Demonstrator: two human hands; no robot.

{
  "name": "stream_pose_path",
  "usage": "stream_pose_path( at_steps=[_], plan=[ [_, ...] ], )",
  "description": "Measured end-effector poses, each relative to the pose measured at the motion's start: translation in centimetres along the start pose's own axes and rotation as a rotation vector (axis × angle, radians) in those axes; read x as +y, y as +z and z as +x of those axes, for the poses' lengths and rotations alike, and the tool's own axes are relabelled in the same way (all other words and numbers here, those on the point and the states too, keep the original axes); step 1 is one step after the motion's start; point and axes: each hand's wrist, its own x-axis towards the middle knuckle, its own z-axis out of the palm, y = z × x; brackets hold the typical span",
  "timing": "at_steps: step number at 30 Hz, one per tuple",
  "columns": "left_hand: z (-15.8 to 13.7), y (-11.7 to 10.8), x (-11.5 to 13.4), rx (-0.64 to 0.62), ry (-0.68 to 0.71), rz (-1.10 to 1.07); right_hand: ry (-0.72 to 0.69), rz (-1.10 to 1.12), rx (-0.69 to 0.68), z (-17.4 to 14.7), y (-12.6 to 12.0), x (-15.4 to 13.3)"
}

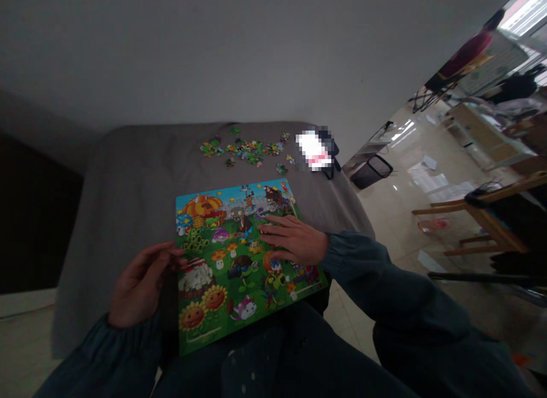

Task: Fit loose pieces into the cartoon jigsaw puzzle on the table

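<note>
A colourful jigsaw puzzle board with cartoon plants, sunflowers, a pumpkin and zombies lies partly on the grey cloth and partly over my lap. My left hand is at the board's left edge, its fingers curled in and touching that edge. Flat on the right half of the board rests my right hand, fingers stretched out and a little apart. Beyond the board's far edge, loose puzzle pieces are scattered in a small heap. What lies under my right palm is hidden.
The grey cloth-covered surface meets a plain wall. A blurred-out white object with a dark strap sits at its far right. On the tiled floor to the right stand a dark bin and a wooden chair.
</note>
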Motion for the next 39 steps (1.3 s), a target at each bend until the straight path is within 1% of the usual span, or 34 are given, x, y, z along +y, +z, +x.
stream_pose_path(
  at_steps=[3,6,14,18,21,23,24,25,26,27,29,31,33,35,37,39],
  plan=[
    [0.0,-0.2,-0.1,-0.018,0.007,0.005,-0.053,0.002,0.008,0.4,0.4,-0.7],
    [0.0,-0.4,-0.3,-0.019,0.008,0.008,-0.081,-0.009,-0.013,0.7,0.9,-1.0],
    [0.0,-0.1,-0.1,0.004,-0.017,-0.002,-0.058,-0.023,-0.029,0.9,1.0,-0.9],
    [-0.1,0.0,0.3,0.013,-0.038,-0.003,-0.084,-0.002,-0.009,0.7,-0.1,-0.9],
    [-0.2,0.1,0.6,0.010,-0.036,0.001,-0.080,0.007,0.083,0.8,-2.2,0.6],
    [-0.2,0.1,0.7,0.008,-0.038,0.001,-0.010,0.012,0.157,1.4,-3.9,2.8],
    [-0.1,0.1,0.7,0.011,-0.043,-0.001,0.067,0.017,0.185,1.9,-4.8,4.2],
    [-0.1,0.0,0.7,0.015,-0.052,-0.002,0.170,0.027,0.199,2.4,-5.5,5.8],
    [0.0,0.0,0.7,0.020,-0.064,-0.004,0.308,0.040,0.216,3.1,-6.2,7.4],
    [0.1,-0.1,0.6,0.027,-0.075,-0.006,0.388,0.033,0.234,3.9,-6.7,9.1],
    [0.2,-0.2,0.5,0.035,-0.093,-0.006,0.493,0.021,0.258,5.5,-7.1,12.2],
    [0.2,-0.3,0.5,0.035,-0.097,-0.005,0.567,0.028,0.259,7.0,-6.9,14.5],
    [0.2,-0.4,0.4,0.030,-0.092,-0.005,0.605,0.050,0.244,8.2,-6.4,16.0],
    [0.2,-0.5,0.2,0.020,-0.084,-0.007,0.620,0.089,0.224,9.1,-5.9,16.6],
    [0.3,-0.6,0.0,0.013,-0.078,-0.003,0.636,0.136,0.213,9.5,-5.7,16.6],
    [0.4,-0.7,-0.3,0.005,-0.070,0.007,0.651,0.189,0.226,9.6,-5.9,15.9]
  ],
)
